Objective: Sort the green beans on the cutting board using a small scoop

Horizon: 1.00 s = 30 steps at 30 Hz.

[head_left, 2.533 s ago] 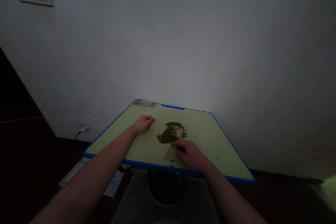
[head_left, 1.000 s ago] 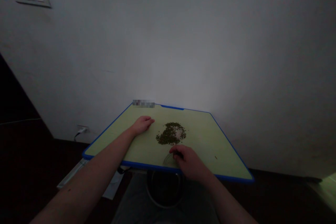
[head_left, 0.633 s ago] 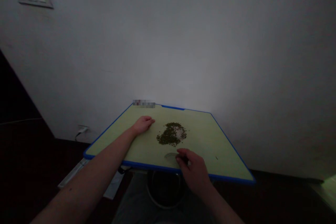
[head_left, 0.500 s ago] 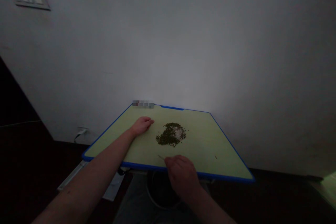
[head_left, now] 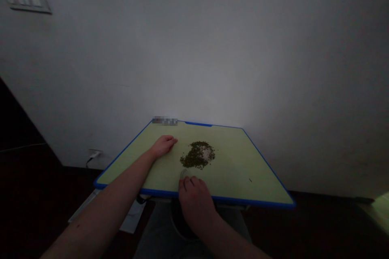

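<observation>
Tabletop [head_left: 237,170], green, against grey wall [head_left: 212,48]; left grip [head_left: 163,145] released, right grip [head_left: 196,202] grasping clear disc [head_left: 183,173].

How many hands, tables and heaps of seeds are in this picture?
Hands: 2 (left hand, right hand)
Green table: 1
Heap of seeds: 1
Total: 4

Single view, worn on the head. Looked forward and down across the green surface [head_left: 237,170], from close behind its near edge. Faced a pale wall [head_left: 212,48] filling the upper frame. Caught left hand [head_left: 164,145] and right hand [head_left: 196,204] low, near centre.
</observation>
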Motion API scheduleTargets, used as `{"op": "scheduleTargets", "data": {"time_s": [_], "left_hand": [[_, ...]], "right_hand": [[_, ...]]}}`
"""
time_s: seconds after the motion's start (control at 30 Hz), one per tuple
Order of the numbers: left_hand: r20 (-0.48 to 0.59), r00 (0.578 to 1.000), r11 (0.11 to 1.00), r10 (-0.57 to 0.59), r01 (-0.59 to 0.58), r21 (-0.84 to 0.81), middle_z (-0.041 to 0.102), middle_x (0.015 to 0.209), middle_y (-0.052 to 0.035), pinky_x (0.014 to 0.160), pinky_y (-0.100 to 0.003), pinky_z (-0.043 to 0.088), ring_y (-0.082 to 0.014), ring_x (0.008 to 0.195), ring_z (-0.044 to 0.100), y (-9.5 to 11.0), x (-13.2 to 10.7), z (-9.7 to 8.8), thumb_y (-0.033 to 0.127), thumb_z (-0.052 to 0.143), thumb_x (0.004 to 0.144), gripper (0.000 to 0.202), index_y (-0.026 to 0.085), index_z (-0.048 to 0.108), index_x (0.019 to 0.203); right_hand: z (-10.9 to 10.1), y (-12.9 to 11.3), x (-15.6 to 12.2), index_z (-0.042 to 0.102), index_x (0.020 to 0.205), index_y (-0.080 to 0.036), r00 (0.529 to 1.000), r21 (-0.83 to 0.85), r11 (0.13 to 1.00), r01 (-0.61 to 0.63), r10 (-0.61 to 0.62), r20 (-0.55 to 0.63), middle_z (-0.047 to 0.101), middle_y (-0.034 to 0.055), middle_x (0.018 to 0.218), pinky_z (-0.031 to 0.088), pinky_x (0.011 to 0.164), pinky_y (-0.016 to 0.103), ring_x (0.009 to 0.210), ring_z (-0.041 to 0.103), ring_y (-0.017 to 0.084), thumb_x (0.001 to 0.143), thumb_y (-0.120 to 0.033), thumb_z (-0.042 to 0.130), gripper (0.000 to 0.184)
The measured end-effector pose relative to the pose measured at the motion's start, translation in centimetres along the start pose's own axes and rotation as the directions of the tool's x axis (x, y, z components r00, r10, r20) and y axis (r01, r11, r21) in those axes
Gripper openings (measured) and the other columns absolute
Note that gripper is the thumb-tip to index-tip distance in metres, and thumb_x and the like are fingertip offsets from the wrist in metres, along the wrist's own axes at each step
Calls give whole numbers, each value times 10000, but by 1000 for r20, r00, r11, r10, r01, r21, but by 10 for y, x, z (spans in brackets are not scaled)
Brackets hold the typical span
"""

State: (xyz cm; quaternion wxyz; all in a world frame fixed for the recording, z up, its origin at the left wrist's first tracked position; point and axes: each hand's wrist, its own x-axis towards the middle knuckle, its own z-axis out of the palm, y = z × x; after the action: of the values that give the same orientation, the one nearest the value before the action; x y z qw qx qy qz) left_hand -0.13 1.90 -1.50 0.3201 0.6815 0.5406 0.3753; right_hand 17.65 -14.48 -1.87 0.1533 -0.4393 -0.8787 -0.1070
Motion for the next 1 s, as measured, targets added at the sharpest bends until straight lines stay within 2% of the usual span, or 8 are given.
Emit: {"op": "scheduleTargets", "data": {"time_s": [0.33, 0.53, 0.73, 0.8, 0.9, 1.0], "left_hand": [[6, 1000, 1000, 2, -3, 6, 380, 381, 45, 432, -237, 268, -84, 378, 339, -7, 1, -5, 506, 428, 684, 394, 168, 434, 482], [10, 1000, 1000, -7, 7, -21, 383, 380, 45, 427, -233, 265, -84, 380, 337, -5, -1, -4, 504, 432, 680, 389, 170, 427, 482], [12, 1000, 999, -27, 27, -25, 373, 376, 46, 418, -234, 258, -83, 374, 326, 3, -3, -2, 506, 450, 667, 387, 171, 419, 476], [9, 1000, 999, -27, 27, -30, 379, 380, 46, 419, -232, 259, -82, 376, 330, 2, -3, -2, 507, 449, 667, 385, 170, 424, 483], [0, 1000, 999, -18, 18, -31, 381, 381, 46, 421, -230, 260, -81, 376, 331, 1, -2, -2, 501, 445, 671, 380, 169, 427, 485], [-6, 1000, 1000, -19, 19, -12, 379, 382, 46, 422, -229, 262, -81, 378, 337, 2, -3, -2, 493, 447, 675, 376, 169, 424, 484]], "right_hand": [[2, 38, -31, 544, 1060, -117, 991, -34, 991, -132, 131, -27, 597, 119, 974, 384, 778, 342, 901, 497, 214, 750, -68, 473, 321], [7, 67, -57, 559, 1069, -159, 979, -52, 984, -169, 162, -121, 598, 89, 1043, 369, 830, 329, 947, 498, 205, 712, -26, 467, 392], [-5, 112, -66, 581, 1051, -154, 967, -50, 967, -250, 246, -64, 617, 75, 1031, 388, 840, 303, 916, 528, 185, 701, -27, 439, 399], [-10, 123, -66, 572, 1065, -146, 954, -64, 954, -293, 287, -81, 628, 78, 1010, 399, 833, 307, 904, 542, 182, 698, -19, 411, 421], [-13, 124, -65, 571, 1068, -140, 953, -86, 955, -284, 271, -136, 625, 77, 1026, 393, 855, 311, 915, 550, 179, 711, -22, 397, 414], [-9, 105, -63, 568, 1073, -158, 980, -66, 989, -133, 121, -161, 614, 59, 1056, 369, 896, 310, 946, 542, 167, 718, -4, 397, 423]]}}
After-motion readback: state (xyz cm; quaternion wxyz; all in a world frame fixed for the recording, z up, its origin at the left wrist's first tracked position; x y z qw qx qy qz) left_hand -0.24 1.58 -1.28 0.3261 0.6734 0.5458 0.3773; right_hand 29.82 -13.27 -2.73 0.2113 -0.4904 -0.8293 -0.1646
